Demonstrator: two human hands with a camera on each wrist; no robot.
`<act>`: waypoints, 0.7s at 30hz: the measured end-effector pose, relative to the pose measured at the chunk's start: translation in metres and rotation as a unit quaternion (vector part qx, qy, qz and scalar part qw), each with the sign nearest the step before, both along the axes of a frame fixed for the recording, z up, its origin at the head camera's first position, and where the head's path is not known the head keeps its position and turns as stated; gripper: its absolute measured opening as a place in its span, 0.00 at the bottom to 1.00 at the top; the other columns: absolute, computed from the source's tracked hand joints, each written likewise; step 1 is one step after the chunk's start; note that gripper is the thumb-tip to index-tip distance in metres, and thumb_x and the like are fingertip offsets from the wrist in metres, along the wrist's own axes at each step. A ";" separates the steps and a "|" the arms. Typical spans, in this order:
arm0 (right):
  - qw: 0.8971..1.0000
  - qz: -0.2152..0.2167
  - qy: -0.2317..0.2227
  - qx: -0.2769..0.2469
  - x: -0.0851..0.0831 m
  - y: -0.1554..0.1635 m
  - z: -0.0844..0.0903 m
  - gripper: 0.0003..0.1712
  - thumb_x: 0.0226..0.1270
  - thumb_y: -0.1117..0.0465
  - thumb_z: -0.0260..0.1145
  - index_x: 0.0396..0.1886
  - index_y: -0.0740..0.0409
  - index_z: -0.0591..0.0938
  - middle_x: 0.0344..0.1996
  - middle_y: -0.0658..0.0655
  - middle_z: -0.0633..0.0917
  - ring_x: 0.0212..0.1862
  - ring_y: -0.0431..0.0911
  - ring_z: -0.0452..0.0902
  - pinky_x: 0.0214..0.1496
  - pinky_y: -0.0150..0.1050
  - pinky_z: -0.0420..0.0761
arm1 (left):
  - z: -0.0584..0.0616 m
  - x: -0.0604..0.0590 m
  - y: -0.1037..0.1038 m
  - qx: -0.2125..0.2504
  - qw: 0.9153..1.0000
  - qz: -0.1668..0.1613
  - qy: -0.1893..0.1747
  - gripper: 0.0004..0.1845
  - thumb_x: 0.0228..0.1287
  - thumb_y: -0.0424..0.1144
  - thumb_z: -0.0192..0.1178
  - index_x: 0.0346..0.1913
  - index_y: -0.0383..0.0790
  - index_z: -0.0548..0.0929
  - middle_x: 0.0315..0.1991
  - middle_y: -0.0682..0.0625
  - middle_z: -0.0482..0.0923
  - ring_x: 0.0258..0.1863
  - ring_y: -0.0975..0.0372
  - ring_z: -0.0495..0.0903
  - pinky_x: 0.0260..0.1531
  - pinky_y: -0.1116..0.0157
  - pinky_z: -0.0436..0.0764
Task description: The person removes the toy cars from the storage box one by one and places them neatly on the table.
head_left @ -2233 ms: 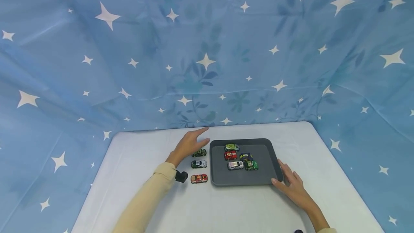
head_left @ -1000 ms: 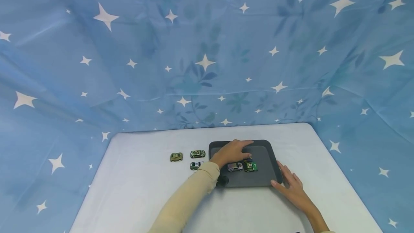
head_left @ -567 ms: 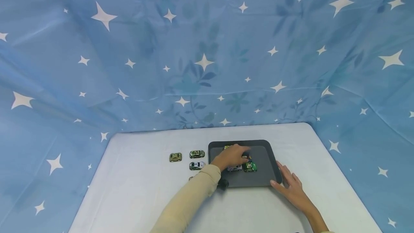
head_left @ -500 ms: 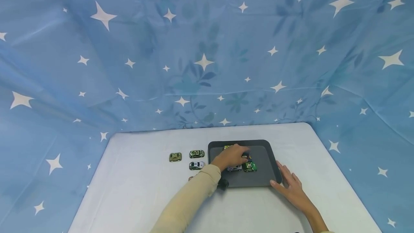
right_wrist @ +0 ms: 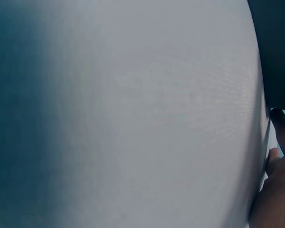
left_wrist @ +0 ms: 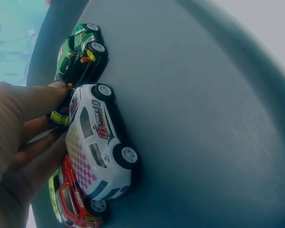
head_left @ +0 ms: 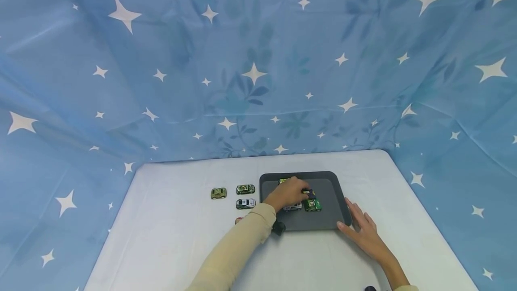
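Left hand (head_left: 288, 192), shifted from the white tabletop (head_left: 161, 219) into the dark-grey rectangular tray (head_left: 331, 217), pinches a dark-blue, yellow-marked toy car (left_wrist: 60, 116); vertical lifting should spare the white, pink-checked toy car (left_wrist: 92, 137) beside the grip

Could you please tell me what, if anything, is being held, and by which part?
The left hand appears to pinch the dark blue car by the end nearest the palm; the right hand merely touches the tray.
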State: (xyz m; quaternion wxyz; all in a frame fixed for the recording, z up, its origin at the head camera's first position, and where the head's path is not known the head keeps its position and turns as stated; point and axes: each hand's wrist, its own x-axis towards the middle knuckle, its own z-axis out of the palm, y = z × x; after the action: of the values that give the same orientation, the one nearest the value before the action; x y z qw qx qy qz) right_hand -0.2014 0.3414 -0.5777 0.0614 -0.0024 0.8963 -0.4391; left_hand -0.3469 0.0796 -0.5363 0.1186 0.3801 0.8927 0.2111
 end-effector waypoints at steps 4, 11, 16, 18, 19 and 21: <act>1.000 -0.001 0.007 -0.002 0.000 0.001 -0.001 0.52 0.76 0.46 0.68 0.88 0.57 0.54 0.82 0.76 0.55 0.82 0.74 0.41 0.80 0.69 0.32 | 0.000 -0.001 -0.003 0.026 1.000 -0.006 -0.012 0.17 0.79 0.38 0.66 0.65 0.39 0.87 0.55 0.49 0.89 0.39 0.70 0.87 0.43 0.72 0.83; 1.000 -0.002 0.003 -0.008 0.000 0.000 0.000 0.52 0.76 0.46 0.69 0.88 0.57 0.54 0.82 0.76 0.54 0.83 0.73 0.41 0.80 0.69 0.32 | -0.001 -0.007 -0.011 0.052 0.999 0.003 -0.008 0.18 0.80 0.39 0.65 0.67 0.41 0.86 0.54 0.50 0.89 0.30 0.73 0.78 0.39 0.72 0.78; 1.000 -0.001 0.002 -0.007 -0.001 0.000 0.000 0.52 0.76 0.46 0.69 0.88 0.57 0.54 0.82 0.76 0.55 0.83 0.73 0.40 0.80 0.69 0.32 | 0.004 -0.010 -0.021 0.068 0.998 0.005 -0.005 0.18 0.80 0.38 0.65 0.67 0.41 0.86 0.52 0.50 0.90 0.23 0.71 0.75 0.37 0.72 0.75; 1.000 -0.002 0.000 -0.007 -0.001 0.000 0.000 0.53 0.76 0.46 0.69 0.88 0.57 0.53 0.82 0.76 0.55 0.83 0.73 0.40 0.80 0.69 0.31 | 0.007 -0.012 -0.025 0.075 0.997 0.008 -0.011 0.18 0.80 0.38 0.65 0.67 0.41 0.86 0.48 0.50 0.90 0.22 0.72 0.74 0.35 0.72 0.75; 1.000 -0.004 -0.001 -0.007 0.000 0.000 0.000 0.53 0.75 0.46 0.69 0.88 0.58 0.53 0.82 0.76 0.54 0.83 0.73 0.40 0.80 0.69 0.31 | 0.008 -0.012 -0.028 0.079 0.997 0.011 -0.011 0.18 0.79 0.38 0.66 0.67 0.41 0.86 0.47 0.50 0.91 0.22 0.72 0.73 0.35 0.72 0.75; 1.000 -0.007 -0.005 -0.006 0.000 0.000 0.001 0.53 0.75 0.46 0.69 0.88 0.58 0.53 0.82 0.76 0.54 0.83 0.73 0.39 0.80 0.68 0.30 | 0.010 -0.013 -0.033 0.086 0.996 0.015 -0.012 0.18 0.79 0.38 0.66 0.66 0.40 0.86 0.45 0.50 0.91 0.20 0.72 0.72 0.34 0.72 0.74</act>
State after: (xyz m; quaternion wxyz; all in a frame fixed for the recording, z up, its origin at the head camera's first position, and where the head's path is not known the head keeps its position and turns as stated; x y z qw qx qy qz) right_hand -0.2010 0.3411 -0.5769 0.0634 0.0055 0.8933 -0.4450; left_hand -0.3603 0.0467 -0.5260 0.0933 0.3732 0.8752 0.2932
